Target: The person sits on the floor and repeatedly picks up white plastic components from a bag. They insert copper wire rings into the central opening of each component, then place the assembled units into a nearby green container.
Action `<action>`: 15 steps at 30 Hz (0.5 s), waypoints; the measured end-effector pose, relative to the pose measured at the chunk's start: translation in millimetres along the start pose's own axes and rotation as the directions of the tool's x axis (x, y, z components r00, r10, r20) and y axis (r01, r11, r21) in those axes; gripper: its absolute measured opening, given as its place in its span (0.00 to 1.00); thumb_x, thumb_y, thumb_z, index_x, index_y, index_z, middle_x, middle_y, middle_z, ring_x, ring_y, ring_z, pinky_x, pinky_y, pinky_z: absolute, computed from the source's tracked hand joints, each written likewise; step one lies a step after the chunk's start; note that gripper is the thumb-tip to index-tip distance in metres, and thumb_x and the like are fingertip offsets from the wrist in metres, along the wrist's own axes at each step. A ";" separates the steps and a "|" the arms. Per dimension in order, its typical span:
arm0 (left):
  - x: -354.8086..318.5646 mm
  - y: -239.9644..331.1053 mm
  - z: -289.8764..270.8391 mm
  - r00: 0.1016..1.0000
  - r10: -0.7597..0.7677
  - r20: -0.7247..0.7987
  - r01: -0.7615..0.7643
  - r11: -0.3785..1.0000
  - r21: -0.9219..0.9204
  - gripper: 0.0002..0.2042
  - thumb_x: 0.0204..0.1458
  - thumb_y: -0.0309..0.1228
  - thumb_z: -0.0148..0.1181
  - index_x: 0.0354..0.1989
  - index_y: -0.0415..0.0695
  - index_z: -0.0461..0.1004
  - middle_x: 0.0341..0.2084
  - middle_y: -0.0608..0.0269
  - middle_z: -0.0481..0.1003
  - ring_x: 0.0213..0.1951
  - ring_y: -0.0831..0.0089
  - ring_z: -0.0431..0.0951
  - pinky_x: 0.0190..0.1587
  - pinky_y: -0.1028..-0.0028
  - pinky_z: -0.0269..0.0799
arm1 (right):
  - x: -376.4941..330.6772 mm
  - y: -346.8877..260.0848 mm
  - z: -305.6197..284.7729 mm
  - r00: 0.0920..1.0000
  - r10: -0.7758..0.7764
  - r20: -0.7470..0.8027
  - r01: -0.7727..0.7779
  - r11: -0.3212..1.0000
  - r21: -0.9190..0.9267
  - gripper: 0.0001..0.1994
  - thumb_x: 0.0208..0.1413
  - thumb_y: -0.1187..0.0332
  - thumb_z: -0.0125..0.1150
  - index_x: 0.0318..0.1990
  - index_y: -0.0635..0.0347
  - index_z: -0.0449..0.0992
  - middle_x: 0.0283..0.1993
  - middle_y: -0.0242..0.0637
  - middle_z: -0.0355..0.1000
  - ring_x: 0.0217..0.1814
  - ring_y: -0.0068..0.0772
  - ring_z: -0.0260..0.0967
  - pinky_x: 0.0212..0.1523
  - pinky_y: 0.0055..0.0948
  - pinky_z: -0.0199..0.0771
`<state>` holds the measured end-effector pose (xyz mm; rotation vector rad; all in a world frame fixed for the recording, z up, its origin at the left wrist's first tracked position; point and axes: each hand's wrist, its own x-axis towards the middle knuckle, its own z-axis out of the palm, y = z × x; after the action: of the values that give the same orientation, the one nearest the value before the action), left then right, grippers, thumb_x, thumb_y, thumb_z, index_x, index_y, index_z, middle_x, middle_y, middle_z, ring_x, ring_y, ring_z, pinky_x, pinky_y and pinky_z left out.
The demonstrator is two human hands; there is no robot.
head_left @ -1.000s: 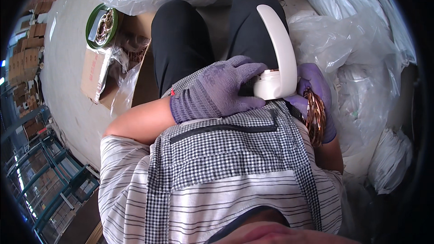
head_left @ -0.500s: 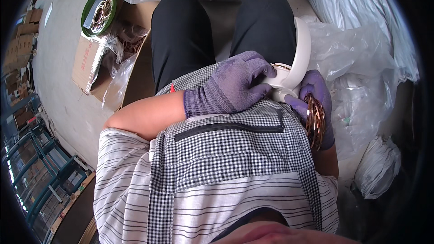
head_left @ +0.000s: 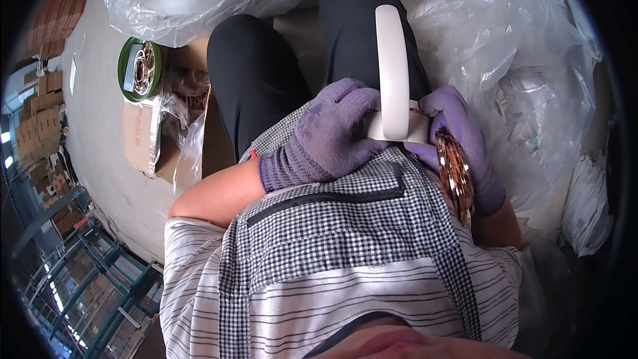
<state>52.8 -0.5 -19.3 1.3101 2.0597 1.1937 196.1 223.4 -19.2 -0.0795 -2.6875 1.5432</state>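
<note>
A white plastic part rests in my lap against the apron. It has a tall curved arm, like a handle, over a round collar, with a thin copper-coloured line along the collar's right side. My left hand, in a purple knit glove, grips the collar from the left. From the right, my gloved right hand pinches the collar's other side; its fingertips are partly hidden. A bundle of shiny copper-coloured rings hangs around my right hand near the thumb.
Left of my knees, an open cardboard box holds plastic film and coppery pieces. A green round tub with more coppery rings stands at its far end. Clear plastic bags lie to the right and ahead. Blue metal racks stand far left.
The white part has turned, so its arm now stands upright between my hands and further left. My right hand has moved up against the collar. The view has shifted slightly.
</note>
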 end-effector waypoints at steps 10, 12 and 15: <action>7.7 4.6 -4.6 0.996 -0.055 0.064 0.057 0.998 -0.032 0.33 0.40 0.36 0.82 0.56 0.40 0.74 0.45 0.54 0.77 0.47 0.58 0.80 0.49 0.66 0.80 | 0.3 2.3 2.8 1.000 0.014 0.014 -0.014 1.000 0.001 0.27 0.45 0.69 0.79 0.51 0.62 0.71 0.45 0.39 0.67 0.40 0.28 0.67 0.44 0.28 0.73; 5.7 1.0 -3.4 0.998 -0.048 0.029 0.049 0.998 -0.050 0.36 0.39 0.35 0.83 0.58 0.40 0.73 0.48 0.55 0.76 0.49 0.60 0.80 0.51 0.66 0.79 | 0.6 -7.1 -5.0 0.982 0.191 0.000 -0.190 0.981 0.040 0.31 0.45 0.68 0.80 0.56 0.63 0.71 0.48 0.40 0.70 0.43 0.29 0.70 0.48 0.28 0.73; -5.9 -11.4 0.1 0.989 -0.149 -0.016 0.134 0.927 -0.351 0.36 0.41 0.32 0.83 0.59 0.41 0.69 0.50 0.59 0.75 0.52 0.67 0.78 0.57 0.66 0.75 | -0.6 -19.6 -10.7 0.941 0.335 0.039 -0.337 0.935 0.113 0.37 0.45 0.67 0.81 0.63 0.66 0.69 0.54 0.42 0.72 0.48 0.31 0.72 0.53 0.27 0.74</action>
<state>49.6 -7.8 -29.4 0.9598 1.8254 1.4497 196.9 222.8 3.1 -0.5510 -2.6958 1.7935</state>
